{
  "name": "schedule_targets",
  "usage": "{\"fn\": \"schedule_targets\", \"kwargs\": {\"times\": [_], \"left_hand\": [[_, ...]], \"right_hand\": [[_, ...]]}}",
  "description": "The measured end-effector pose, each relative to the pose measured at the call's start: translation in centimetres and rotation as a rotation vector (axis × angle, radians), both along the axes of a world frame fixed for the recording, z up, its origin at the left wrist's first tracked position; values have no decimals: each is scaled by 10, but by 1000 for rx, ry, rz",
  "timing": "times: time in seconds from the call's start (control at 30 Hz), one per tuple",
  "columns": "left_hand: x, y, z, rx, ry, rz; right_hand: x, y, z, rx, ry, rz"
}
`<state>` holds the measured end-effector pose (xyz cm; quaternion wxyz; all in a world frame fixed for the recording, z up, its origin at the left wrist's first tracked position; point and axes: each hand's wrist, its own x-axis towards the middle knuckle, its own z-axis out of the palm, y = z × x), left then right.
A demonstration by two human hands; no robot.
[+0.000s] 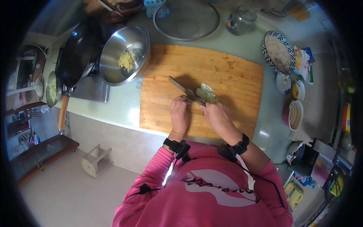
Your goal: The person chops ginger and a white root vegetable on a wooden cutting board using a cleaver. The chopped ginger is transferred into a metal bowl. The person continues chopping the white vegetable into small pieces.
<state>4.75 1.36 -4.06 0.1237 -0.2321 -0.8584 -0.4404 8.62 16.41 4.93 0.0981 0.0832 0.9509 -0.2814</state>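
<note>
A kitchen knife (181,87) slants over the wooden cutting board (235,73), its handle end in my right hand (219,115). My right fingers are wrapped around the handle. Beside the blade, on its right, lies a small heap of pale green-white vegetable slices (208,94), perhaps onion. My left hand (180,113) rests low on the board, fingers curled close to the left side of the blade. Whatever may be under those left fingertips is mostly hidden by the fingers and the knife.
A steel bowl (109,68) with minced yellow bits (127,61) stands left of the board, near a black wok (79,54). Behind lie a glass lid (186,21) and a glass jar (241,21). To the right are a patterned bowl of ground food (278,51) and a plastic basket (295,115).
</note>
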Motion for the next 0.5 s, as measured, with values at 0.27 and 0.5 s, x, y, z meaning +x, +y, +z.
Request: {"fn": "schedule_targets", "kwargs": {"times": [0.27,0.5], "left_hand": [[2,0,3,9,-29,27],[1,1,3,-34,-10,26]], "right_hand": [[43,14,22,175,-107,98],[8,-9,2,169,-26,99]]}}
